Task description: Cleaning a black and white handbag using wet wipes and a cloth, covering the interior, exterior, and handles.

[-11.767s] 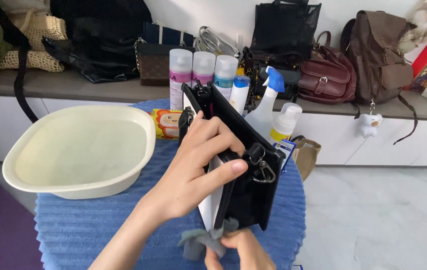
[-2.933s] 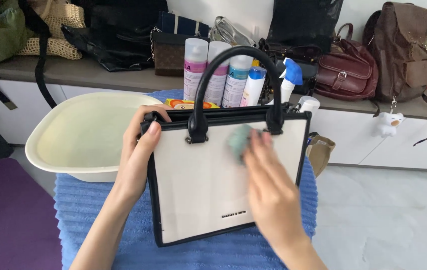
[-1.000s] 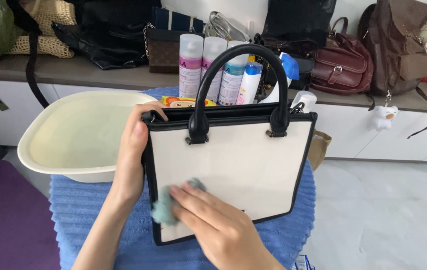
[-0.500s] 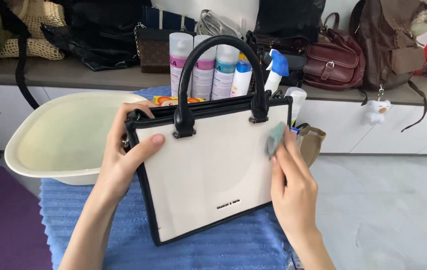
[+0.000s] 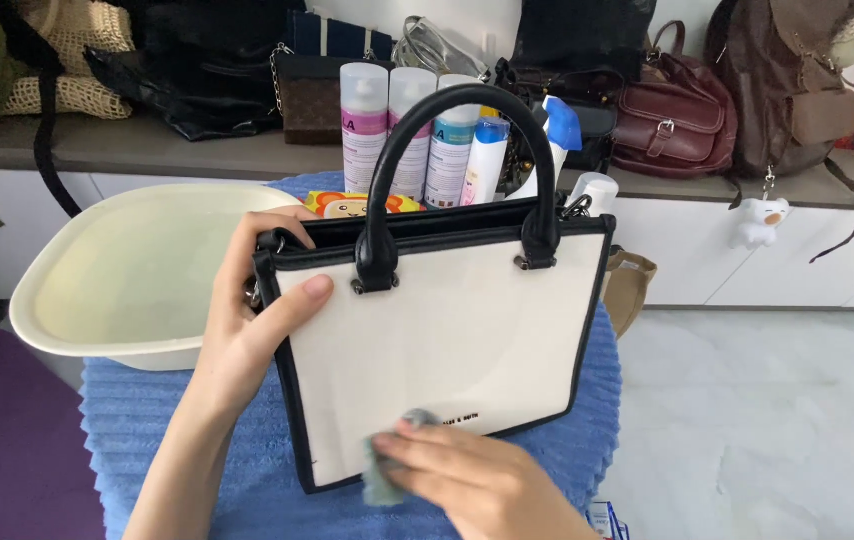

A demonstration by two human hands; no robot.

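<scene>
You stand over a round table covered with a blue towel. On its left part sits a wide cream basin, and it looks empty, though the view is too flat to be sure if there is water inside. In the middle of the towel stands the bag, upright, white with black edges and one black arched handle, its front side turned to you. Behind the bag, at the far edge of the table, stand some bottles close together, one with a blue spray head.

Your left hand grips the left upper corner of the bag: the thumb lies on the front panel, the fingers go around the side. Your right hand is half closed and presses a small grey-green cloth against the lower front of the bag, near the bottom edge.
</scene>
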